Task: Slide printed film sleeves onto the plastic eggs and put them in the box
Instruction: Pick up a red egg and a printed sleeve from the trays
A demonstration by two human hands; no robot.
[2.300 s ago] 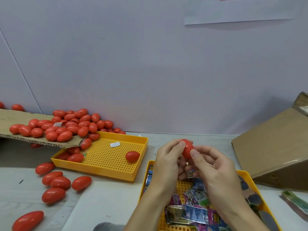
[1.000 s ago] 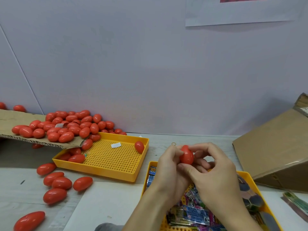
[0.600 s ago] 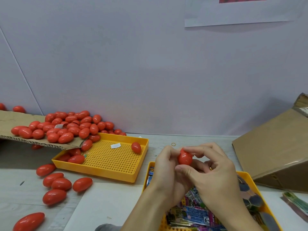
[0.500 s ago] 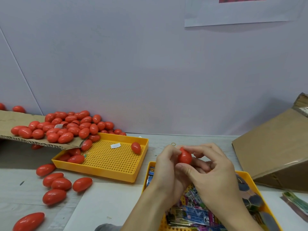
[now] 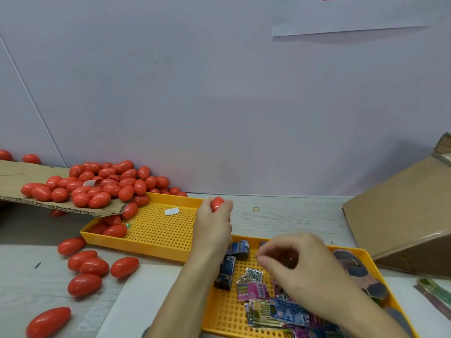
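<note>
My left hand (image 5: pixel 214 223) grips a plain red plastic egg (image 5: pixel 216 203) above the right end of the left yellow tray (image 5: pixel 158 230). My right hand (image 5: pixel 300 267) hovers with loosely curled fingers over the printed film sleeves (image 5: pixel 253 291) lying in the near yellow tray (image 5: pixel 219 320); I see nothing between its fingers. The open cardboard box (image 5: pixel 400 215) lies tilted at the right, its inside hidden from me.
A heap of red eggs (image 5: pixel 105 181) spills from a cardboard flap (image 5: pixel 24 172) into the left tray. Several loose eggs (image 5: pixel 94 267) lie on the table at the left. A rubber band (image 5: pixel 256 209) lies behind the trays. More film (image 5: pixel 436 293) sits at the right edge.
My hands have parted. The left one went back and left to the tray's end with a red egg; the right dropped over the sleeves. The loose egg in that tray no longer shows.
</note>
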